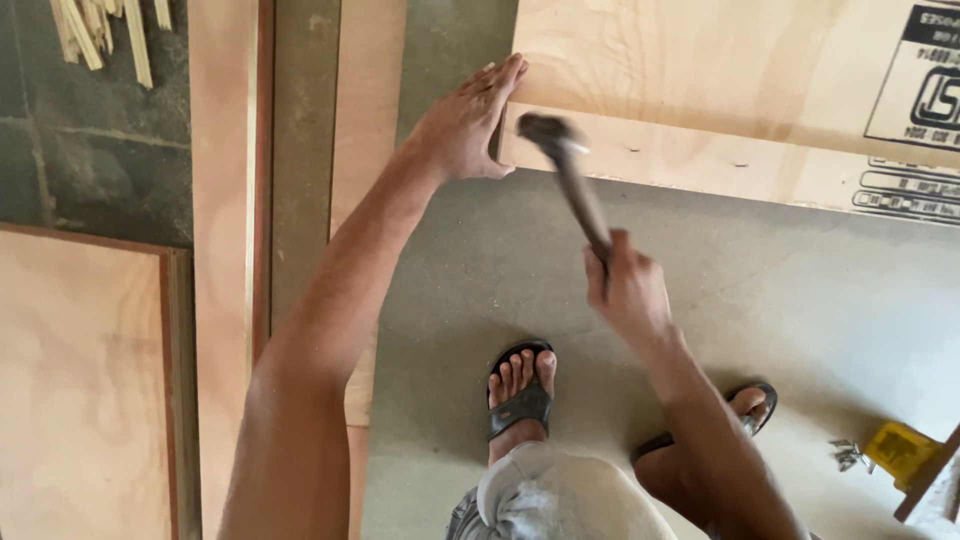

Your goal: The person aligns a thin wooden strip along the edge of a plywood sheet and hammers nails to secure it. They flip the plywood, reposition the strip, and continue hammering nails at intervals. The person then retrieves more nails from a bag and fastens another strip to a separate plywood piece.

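We saw a grey concrete floor (820,330) taking up most of the view, with open room between the plywood box (700,90) at top and our feet. To the right, bare floor ran out to the frame edge. The box was the biggest piece: top panel and a front edge strip facing us, cut off by the top and right frame edges, printed labels at its right end. Left side was crowded: a large plywood sheet (80,390) at lower left, cut off by the frame, and long plywood strips (225,200) running vertically beside it, a narrow floor gap between strips.

Left hand (465,125) lay flat, fingers together and extended, pressed against the box's left corner; not wrapped around anything. Right hand (625,290) was closed in a fist around the hammer (575,185) handle, well below the box. The hammer head sat just at the box's front edge near the left corner, blurred, so we could not tell if it was touching.

Both feet wore dark sandals (522,400); the right one was mostly hidden behind the forearm. A yellow object (900,450) with small metal bits beside it sat at lower right, partly cut off, hard to identify. Wood offcuts (100,30) lay at top left.
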